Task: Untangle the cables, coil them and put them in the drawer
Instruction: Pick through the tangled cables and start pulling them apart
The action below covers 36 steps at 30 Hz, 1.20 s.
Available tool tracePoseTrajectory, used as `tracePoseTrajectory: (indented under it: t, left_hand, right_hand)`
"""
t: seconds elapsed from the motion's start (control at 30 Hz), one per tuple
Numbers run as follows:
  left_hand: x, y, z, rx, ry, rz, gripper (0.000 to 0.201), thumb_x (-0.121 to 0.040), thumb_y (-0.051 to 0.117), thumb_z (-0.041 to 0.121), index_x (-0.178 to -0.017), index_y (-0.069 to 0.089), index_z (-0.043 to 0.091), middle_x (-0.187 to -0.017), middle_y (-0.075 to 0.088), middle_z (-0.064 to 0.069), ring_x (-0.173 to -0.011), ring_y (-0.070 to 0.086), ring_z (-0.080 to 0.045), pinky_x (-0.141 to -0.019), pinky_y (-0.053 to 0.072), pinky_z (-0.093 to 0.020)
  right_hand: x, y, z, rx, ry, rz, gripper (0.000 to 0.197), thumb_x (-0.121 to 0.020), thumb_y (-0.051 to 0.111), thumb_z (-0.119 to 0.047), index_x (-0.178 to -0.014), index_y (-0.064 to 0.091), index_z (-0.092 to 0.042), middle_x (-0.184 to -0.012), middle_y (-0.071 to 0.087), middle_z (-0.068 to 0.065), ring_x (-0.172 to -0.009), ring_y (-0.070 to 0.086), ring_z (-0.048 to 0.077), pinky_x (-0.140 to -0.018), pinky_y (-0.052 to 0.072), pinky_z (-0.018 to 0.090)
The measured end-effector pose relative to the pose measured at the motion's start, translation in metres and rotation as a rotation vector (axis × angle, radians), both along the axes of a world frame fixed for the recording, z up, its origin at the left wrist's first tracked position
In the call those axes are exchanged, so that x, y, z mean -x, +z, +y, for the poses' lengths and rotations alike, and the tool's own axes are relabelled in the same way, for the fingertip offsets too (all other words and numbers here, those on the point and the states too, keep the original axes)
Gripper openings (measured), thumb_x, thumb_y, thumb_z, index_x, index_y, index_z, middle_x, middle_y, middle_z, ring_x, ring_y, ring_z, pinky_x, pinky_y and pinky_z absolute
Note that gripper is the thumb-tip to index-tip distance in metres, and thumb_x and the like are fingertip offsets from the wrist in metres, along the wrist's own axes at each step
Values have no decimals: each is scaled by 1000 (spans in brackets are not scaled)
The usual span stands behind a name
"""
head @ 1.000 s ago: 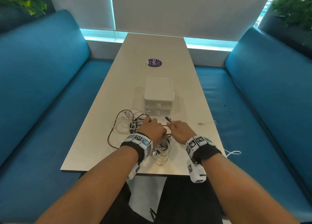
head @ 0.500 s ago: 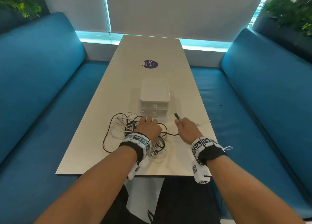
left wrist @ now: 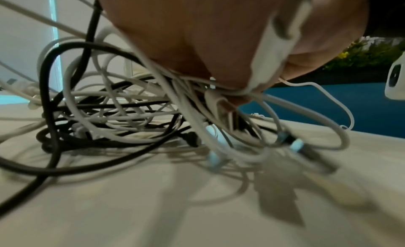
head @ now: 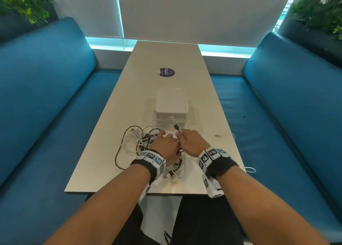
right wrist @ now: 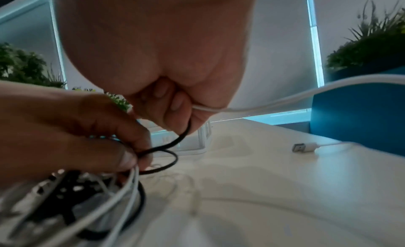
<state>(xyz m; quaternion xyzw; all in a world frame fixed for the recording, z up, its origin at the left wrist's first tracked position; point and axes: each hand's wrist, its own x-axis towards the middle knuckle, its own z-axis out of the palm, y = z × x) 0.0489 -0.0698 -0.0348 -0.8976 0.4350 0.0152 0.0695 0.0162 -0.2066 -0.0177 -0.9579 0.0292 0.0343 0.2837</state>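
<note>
Resting on the near end of the long pale table (head: 140, 96), a tangled heap of white and black cables (head: 140, 139) lies just in front of a small white plastic drawer unit (head: 171, 106), whose drawers are closed. The person's left hand (head: 164, 145) sits on the right part of the heap, and the right wrist view shows its fingertips (right wrist: 129, 157) pinching a thin black cable (right wrist: 168, 146) together with white strands. In the left wrist view, white strands are gathered and drawn tight under that hand, with several loose plug ends hanging down toward the table. The right hand (head: 190, 141) is just beside the left, the two touching or nearly so. Its fingers are curled, gripping the black cable, whose dark plug end (head: 176, 127) sticks up past the knuckles toward the drawer unit. A white cable (right wrist: 285, 96) also runs out of this grip to the right. Another white cable with a metal plug (head: 218, 135) lies apart on the table, near its right edge. A round purple sticker (head: 167, 72) sits farther up the table. Blue padded benches (head: 46, 96) flank both sides.
</note>
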Motion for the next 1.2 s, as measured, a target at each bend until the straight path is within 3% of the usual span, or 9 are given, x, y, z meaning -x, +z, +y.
tracePoseTrajectory:
  t: [0.07, 0.17, 0.3, 0.5, 0.7, 0.87, 1.03, 1.2]
  left_hand:
    - [-1, -1, 2, -6, 1, -26, 38, -97, 34, 40, -105, 68, 23, -102, 69, 2, -107, 53, -22, -108, 24, -50]
    - [-9, -5, 8, -30, 28, -41, 44, -99, 32, 50, -102, 69, 26, -102, 70, 3, -107, 54, -22, -104, 24, -50]
    - [-16, -6, 9, -68, 43, -25, 48, -104, 25, 48, -107, 69, 30, -107, 70, 4, -108, 53, -23, -103, 22, -50]
    - [-8, -4, 0, -74, 41, -34, 42, -103, 31, 44, -104, 68, 25, -102, 71, 0, -108, 54, -26, -106, 22, -51]
    - [-8, -10, 5, -52, 37, -31, 36, -103, 32, 41, -107, 65, 28, -101, 70, 5, -106, 53, -24, -105, 21, -51]
    - [-5, -5, 6, -47, 26, -19, 36, -104, 29, 38, -111, 61, 25, -97, 68, 3, -105, 52, -25, -104, 23, -51]
    - [-3, -4, 9, 36, 34, 1, 25, -100, 38, 35, -104, 62, 32, -99, 68, 7, -104, 53, -23, -104, 22, -50]
    - [2, 5, 0, 58, 81, 99, 20, -84, 46, 33, -92, 65, 30, -88, 66, 9, -103, 52, -20, -109, 17, -52]
  right_hand:
    - [4, 0, -7, 105, 34, -27, 40, -105, 31, -33, -86, 58, -10, -86, 66, 14, -75, 56, 28, -68, 36, 33]
    - [12, 0, -37, 261, -8, 23, 39, -105, 31, -34, -98, 60, -10, -91, 65, 15, -77, 58, 31, -69, 43, 35]
    - [25, 0, -62, 413, -51, 161, 36, -105, 29, -37, -107, 56, -14, -98, 63, 13, -83, 62, 32, -77, 53, 44]
    - [17, -8, -26, 203, 6, 57, 39, -105, 31, -38, -89, 57, -15, -90, 68, 15, -84, 61, 34, -73, 47, 39]
    - [13, -16, -7, 82, 50, 40, 27, -103, 39, -21, -95, 61, -7, -93, 70, 14, -85, 65, 31, -74, 48, 37]
    - [15, -15, -6, 7, -1, 90, 30, -103, 38, -30, -90, 60, -14, -96, 69, 13, -87, 60, 30, -71, 40, 35]
    - [17, -16, -15, 37, 33, 186, 25, -100, 46, -29, -105, 64, -12, -109, 67, 11, -99, 60, 29, -77, 41, 34]
    - [11, -23, -14, 207, 81, 184, 28, -101, 45, -34, -108, 60, -11, -108, 67, 13, -95, 63, 31, -78, 48, 37]
